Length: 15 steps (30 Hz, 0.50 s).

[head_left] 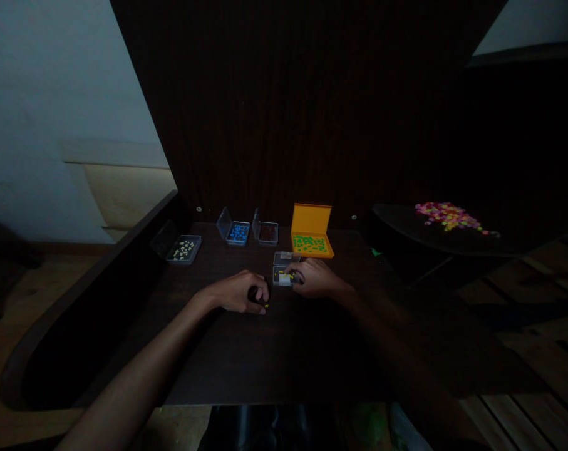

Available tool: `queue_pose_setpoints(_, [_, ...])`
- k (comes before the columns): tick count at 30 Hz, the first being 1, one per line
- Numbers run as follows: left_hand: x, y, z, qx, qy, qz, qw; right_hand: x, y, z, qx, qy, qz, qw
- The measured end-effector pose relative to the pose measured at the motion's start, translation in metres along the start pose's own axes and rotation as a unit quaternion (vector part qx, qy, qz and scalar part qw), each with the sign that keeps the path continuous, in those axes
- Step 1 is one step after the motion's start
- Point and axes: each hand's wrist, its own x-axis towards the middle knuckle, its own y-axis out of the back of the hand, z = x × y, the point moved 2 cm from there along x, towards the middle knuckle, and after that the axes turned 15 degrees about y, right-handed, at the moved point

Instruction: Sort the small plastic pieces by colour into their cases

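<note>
My left hand (242, 293) is curled just above the dark table, left of the small clear box. A tiny yellow piece (266, 305) shows at the tips of its thumb and forefinger. My right hand (315, 278) reaches into the clear box (275, 279), which holds several yellow pieces and has a whitish label on its front. The box's lid (280, 257) is raised at the back. The right fingers are bent together over the pieces; what lies between their tips is too small and dark to make out.
Behind stand an orange box (312, 217) of green pieces, a clear box (268, 233) of dark reddish pieces and one (238, 233) of blue pieces. Far left is a box (185, 249) of pale pieces. Multicoloured pieces (448, 216) heap on the right ledge. A raised side board (100, 294) edges the left.
</note>
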Motion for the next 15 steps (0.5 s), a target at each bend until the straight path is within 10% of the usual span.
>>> queue_pose_setpoints(15, [-0.002,0.002,0.003,-0.016,-0.016,-0.013,1.0,-0.017,0.004,0.005,0.06,0.083,0.126,0.987])
